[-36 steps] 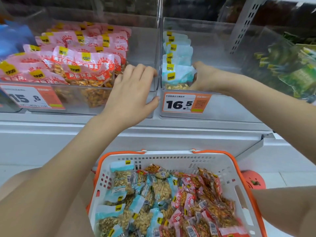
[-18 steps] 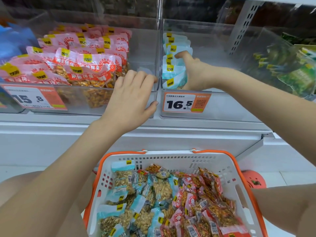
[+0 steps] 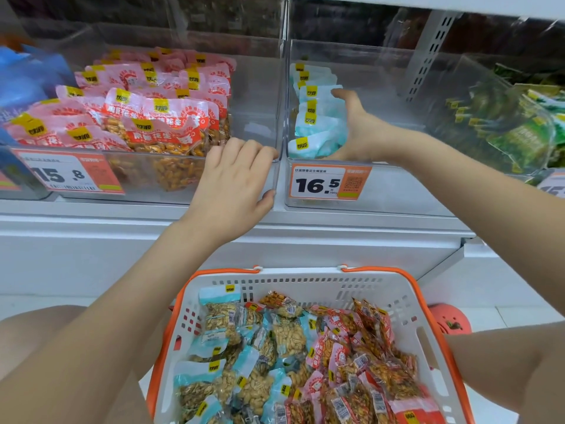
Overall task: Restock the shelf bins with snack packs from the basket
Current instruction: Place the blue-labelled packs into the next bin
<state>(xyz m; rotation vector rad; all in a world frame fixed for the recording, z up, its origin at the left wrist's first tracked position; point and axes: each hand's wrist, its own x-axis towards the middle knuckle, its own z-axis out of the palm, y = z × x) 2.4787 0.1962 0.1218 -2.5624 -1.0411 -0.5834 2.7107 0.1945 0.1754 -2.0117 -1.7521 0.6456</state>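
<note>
In the upper middle of the frame the right hand (image 3: 357, 130) is inside the right-hand clear bin (image 3: 382, 191), palm turned toward the row of blue snack packs (image 3: 318, 117) standing along that bin's left wall. Its thumb is stretched up and touches the packs near the middle of the row, while its fingers are hidden behind the front packs, so I cannot tell whether they grip a pack or only press the row together. The row runs front to back, its long axis pointing away from the camera, and it lies directly left of the palm; about six blue packs can be counted, and the rest of the bin floor to the right is bare. The left hand (image 3: 235, 188) rests on the front right corner of the left bin (image 3: 260, 96), fingers curled over the rim and thumb against the front wall; it holds no pack. That bin carries many pink packs (image 3: 159, 117), too overlapped to count. The basket (image 3: 305, 286) sits at the bottom centre, below both hands, with blue packs heaped on its left and pink on its right. Two price tags (image 3: 330, 183) are plainly readable. The right hand looks the nearer one for the next blue pack.
</note>
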